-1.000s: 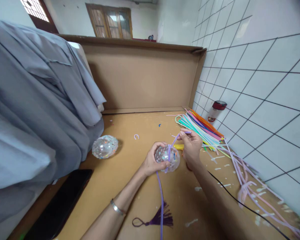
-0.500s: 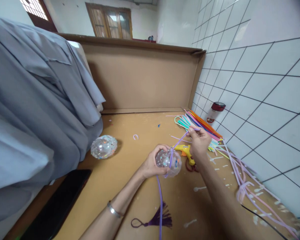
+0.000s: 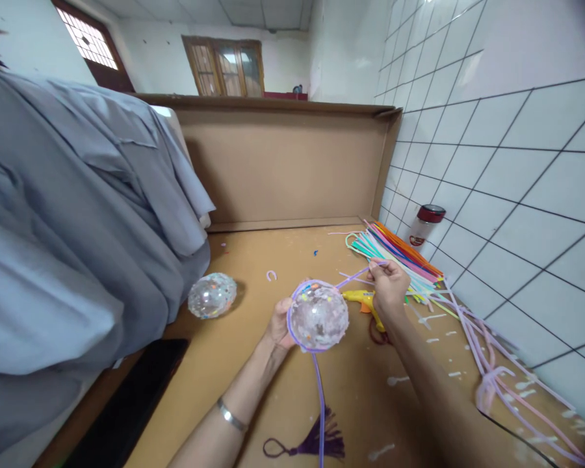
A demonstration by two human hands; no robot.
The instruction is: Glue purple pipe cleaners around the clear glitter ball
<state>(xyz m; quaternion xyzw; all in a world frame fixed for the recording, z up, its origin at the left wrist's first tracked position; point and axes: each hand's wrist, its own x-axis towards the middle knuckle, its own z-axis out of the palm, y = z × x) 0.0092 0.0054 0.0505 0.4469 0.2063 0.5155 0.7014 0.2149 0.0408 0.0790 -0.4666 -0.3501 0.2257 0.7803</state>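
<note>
Head: left hand point(image 3: 279, 323) cups clear, bumpy ball point(image 3: 319, 316).

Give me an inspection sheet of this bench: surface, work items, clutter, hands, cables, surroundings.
Surface: brown table, pale smears on the right.
Work items: clear ball with purple strip along its rim; second ball to the left.
Clutter: glue gun, tassel, coloured strips, small scraps, dark slab.
Hands: left hand holds the clear ball; right hand pinches the purple strip.
Cables: black cable, lower right; far end out of view.
Surroundings: cardboard panel behind, tiled wall right, grey cloth left, jar by the wall.
</note>
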